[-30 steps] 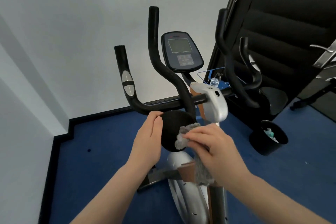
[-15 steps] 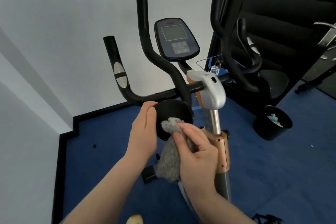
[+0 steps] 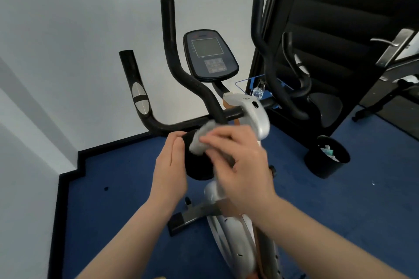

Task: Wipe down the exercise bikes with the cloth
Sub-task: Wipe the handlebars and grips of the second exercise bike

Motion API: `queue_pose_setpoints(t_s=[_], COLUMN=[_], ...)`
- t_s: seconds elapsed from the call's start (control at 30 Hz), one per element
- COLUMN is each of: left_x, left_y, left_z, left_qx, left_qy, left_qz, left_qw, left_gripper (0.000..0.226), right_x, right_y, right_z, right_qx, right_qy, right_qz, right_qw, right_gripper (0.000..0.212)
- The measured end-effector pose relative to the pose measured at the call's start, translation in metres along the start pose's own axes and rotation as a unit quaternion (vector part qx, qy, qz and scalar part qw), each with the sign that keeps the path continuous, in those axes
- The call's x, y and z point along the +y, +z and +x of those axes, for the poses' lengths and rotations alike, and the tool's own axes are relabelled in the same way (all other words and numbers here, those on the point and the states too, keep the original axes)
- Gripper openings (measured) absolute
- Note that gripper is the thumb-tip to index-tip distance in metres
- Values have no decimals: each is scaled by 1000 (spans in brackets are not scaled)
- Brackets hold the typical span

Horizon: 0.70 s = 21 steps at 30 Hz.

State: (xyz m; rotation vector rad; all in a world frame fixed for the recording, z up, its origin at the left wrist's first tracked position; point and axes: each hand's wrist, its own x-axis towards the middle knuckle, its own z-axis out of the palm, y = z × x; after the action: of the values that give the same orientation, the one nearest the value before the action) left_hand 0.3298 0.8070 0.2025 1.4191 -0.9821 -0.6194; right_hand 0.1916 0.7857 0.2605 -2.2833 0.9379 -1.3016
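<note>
Your right hand grips the fuzzy grey cloth against the round black cup holder; your left hand, fingers straight, steadies its side.

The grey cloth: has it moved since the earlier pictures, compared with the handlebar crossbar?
Yes. The grey cloth, held in the right hand, has gone up toward the handlebar crossbar; half a second ago it hung lower.

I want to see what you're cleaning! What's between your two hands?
In the head view, a round black cup holder sits between the left hand and right hand. The right hand presses a grey cloth on it.
</note>
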Motion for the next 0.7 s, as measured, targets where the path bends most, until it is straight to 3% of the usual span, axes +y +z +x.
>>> queue_pose_setpoints(t_s=[0.07,0.17,0.27,0.4,0.57,0.7], left_x=[1,2,-1,0,2,5], left_y=[2,2,0,3,-1,-9], left_z=[-2,-2,-1,-2,-8,-16], left_qx=[11,14,4,20,11,-7], left_qy=[-11,-16,-11,-21,-17,-21], left_qz=[-2,0,-2,-11,6,-4], left_qw=[1000,1000,1000,1000,1000,1000], left_gripper=[31,32,32,31,31,30], right_x=[6,15,23,32,25,16], right_y=[-2,9,13,13,5,0], right_z=[27,42,22,-7,-52,-13], right_qx=[-9,-108,-19,75,-1,37], right_qy=[-27,55,115,73,109,77], right_qz=[-70,-66,-1,-7,0,9], right_qw=[997,990,993,995,994,996], right_gripper=[19,18,17,17,21,21])
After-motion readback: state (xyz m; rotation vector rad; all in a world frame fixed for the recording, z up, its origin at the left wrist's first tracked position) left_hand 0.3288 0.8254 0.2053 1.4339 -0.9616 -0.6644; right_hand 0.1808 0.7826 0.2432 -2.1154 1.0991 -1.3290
